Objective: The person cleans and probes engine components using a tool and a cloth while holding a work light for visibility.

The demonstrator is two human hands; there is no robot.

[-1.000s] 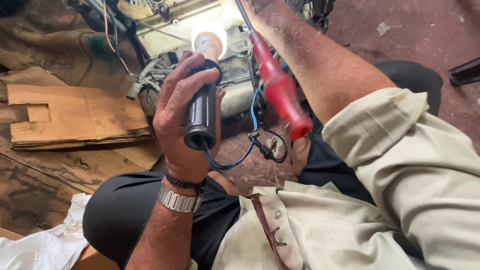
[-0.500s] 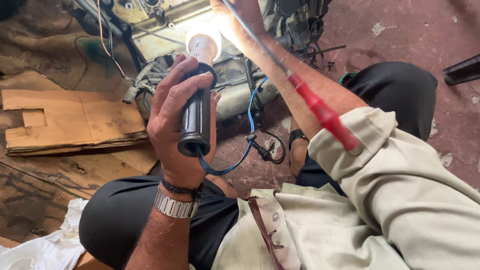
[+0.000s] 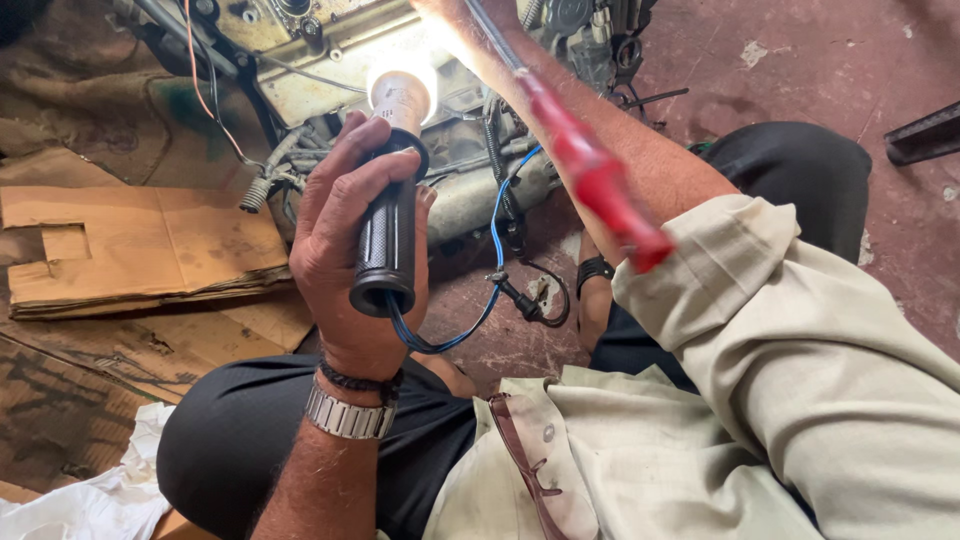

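My left hand [image 3: 345, 230] grips the black ribbed handle of a work lamp [image 3: 385, 250], held upright with its lit bulb [image 3: 402, 90] close to a grimy engine block [image 3: 455, 190]. A blue wire [image 3: 492, 250] loops from the handle's lower end toward the engine. My right arm reaches up across the frame. Only the edge of my right hand [image 3: 445, 10] shows at the top border, where it holds the shaft of a red-handled screwdriver [image 3: 590, 170]. The blurred red handle points back along my forearm.
Flattened cardboard [image 3: 140, 250] lies at the left, over more worn cardboard on the reddish floor. White crumpled cloth [image 3: 100, 490] sits at the bottom left. A dark metal bar [image 3: 920, 130] pokes in at the right edge. Brown glasses [image 3: 530, 460] hang on my shirt.
The screwdriver's red handle has swung from near the lamp out to the right, along my forearm. The lamp and left hand have stayed almost still while the view shifted slightly.
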